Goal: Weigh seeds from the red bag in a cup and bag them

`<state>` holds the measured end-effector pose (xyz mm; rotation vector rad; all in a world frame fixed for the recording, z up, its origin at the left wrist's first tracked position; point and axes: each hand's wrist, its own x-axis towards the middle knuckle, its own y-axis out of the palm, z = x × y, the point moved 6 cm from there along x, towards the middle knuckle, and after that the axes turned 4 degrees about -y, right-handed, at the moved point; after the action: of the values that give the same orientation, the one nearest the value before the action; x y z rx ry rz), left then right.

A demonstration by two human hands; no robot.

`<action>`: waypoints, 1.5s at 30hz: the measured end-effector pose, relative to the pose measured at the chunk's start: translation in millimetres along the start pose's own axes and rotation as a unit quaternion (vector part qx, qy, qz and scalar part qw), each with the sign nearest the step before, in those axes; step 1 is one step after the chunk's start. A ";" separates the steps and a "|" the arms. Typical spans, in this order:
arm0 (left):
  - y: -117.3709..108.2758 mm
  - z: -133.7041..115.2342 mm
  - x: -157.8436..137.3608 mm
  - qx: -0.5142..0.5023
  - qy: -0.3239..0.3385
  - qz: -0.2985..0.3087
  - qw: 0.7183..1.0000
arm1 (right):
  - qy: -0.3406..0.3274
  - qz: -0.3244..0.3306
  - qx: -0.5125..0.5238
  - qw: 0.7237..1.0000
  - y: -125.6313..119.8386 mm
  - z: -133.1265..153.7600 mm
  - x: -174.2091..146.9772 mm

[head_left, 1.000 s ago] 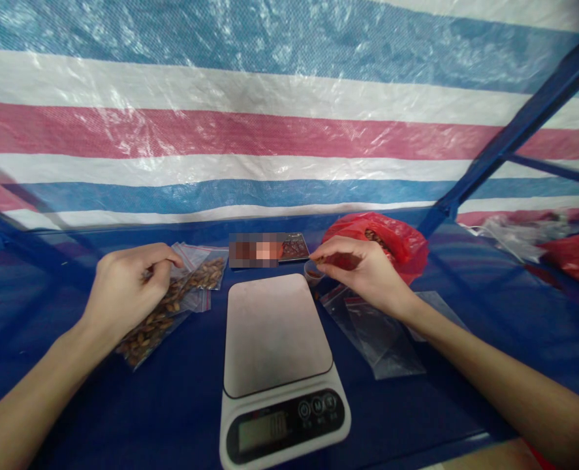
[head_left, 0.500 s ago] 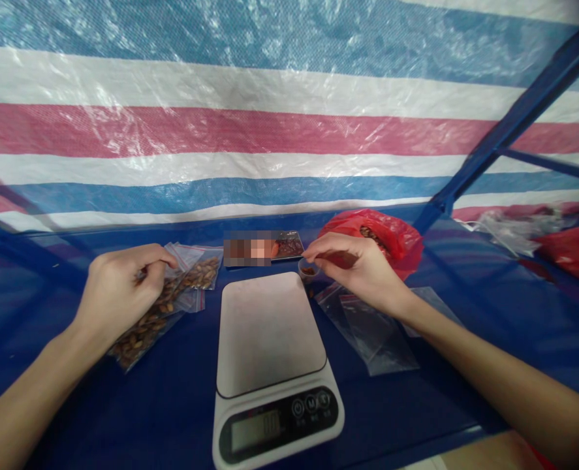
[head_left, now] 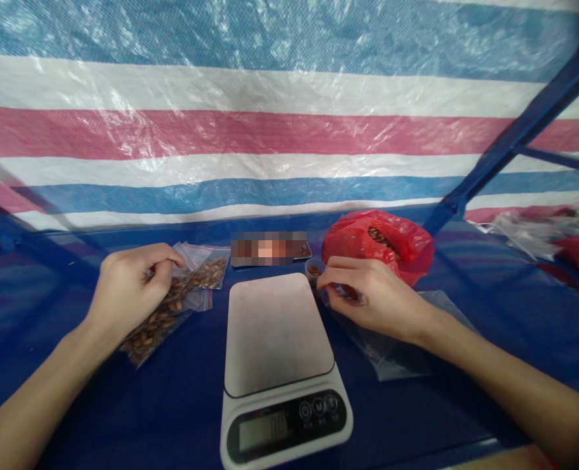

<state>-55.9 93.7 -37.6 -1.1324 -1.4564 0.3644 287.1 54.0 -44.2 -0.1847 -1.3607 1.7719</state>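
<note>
My left hand (head_left: 135, 281) is closed, its fingertips curled over clear zip bags filled with brown seeds or nuts (head_left: 159, 323); what it pinches, if anything, is hidden. My right hand (head_left: 367, 294) has thumb and fingers pinched together low beside a small clear cup (head_left: 314, 267) with some brown bits in it. Anything between those fingertips is too small to make out. Under the right hand lie clear plastic bags (head_left: 401, 359), flat. A white kitchen scale (head_left: 279, 339) with a bare metal plate stands between my hands, its display dim.
An open red plastic bag (head_left: 411, 241) with brown pieces inside sits behind my right hand. A dark flat item (head_left: 301, 251), partly blurred out, lies behind the scale. Blue frame bars (head_left: 504, 143) and a striped tarp (head_left: 269, 130) bound the blue table. More bags (head_left: 534, 228) lie far right.
My right hand has moved from above the small cup down to the table at its near right side. My left hand stays at the filled bags. The view has shifted slightly.
</note>
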 end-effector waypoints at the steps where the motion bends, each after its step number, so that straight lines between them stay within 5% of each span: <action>1: -0.1 -0.5 0.3 0.000 0.002 0.001 1.000 | 0.008 0.021 -0.036 0.999 2.6 -2.0 -1.7; 12: -0.8 -1.5 0.1 -0.002 0.008 -0.007 1.000 | 0.006 0.116 -0.091 0.989 17.4 -20.4 -4.3; 27: -2.1 -2.5 2.3 0.009 -0.031 0.012 0.999 | 0.008 0.099 -0.064 0.993 20.9 -20.3 -3.8; 31: -1.8 0.3 2.3 0.003 -0.042 0.016 0.999 | 0.007 0.064 -0.084 0.994 11.8 -21.8 -4.5; 39: -2.3 -1.6 2.2 -0.003 -0.041 0.010 0.999 | 0.059 -0.128 0.041 0.989 -16.9 -30.1 -1.5; 45: -1.4 -2.1 2.3 -0.006 -0.046 0.014 0.999 | 0.078 -0.113 0.065 0.988 -3.2 -38.0 0.6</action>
<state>-54.2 94.1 -34.6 -1.1601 -1.5257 0.4332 310.5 81.6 -56.2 -0.0922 -1.1050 1.6148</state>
